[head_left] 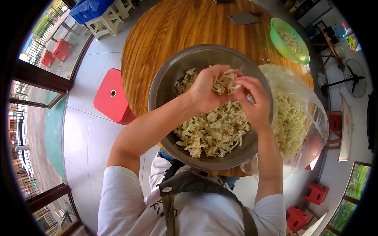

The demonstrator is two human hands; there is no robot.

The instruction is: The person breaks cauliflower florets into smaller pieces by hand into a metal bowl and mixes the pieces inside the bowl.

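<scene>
A wide steel bowl (157, 92) sits at the near edge of the round table, with a pile of chopped cabbage (212, 129) inside. Above the pile, my left hand (208, 88) is cupped, palm up, around a small handful of cabbage shreds (224, 82). My right hand (256, 98) meets it from the right, its curled fingers pressed on the same shreds. Directly right of the bowl lies a clear plastic bag (315, 118) with more shredded cabbage (289, 124) in it. My forearms hide part of the bowl's rim.
On the wooden table (177, 23), a cleaver (242, 18) lies at the far side. A green basin (275, 37) with pale shreds stands at the far right. A red stool (112, 96) is beside the table on the left. White stools (104, 23) stand farther back.
</scene>
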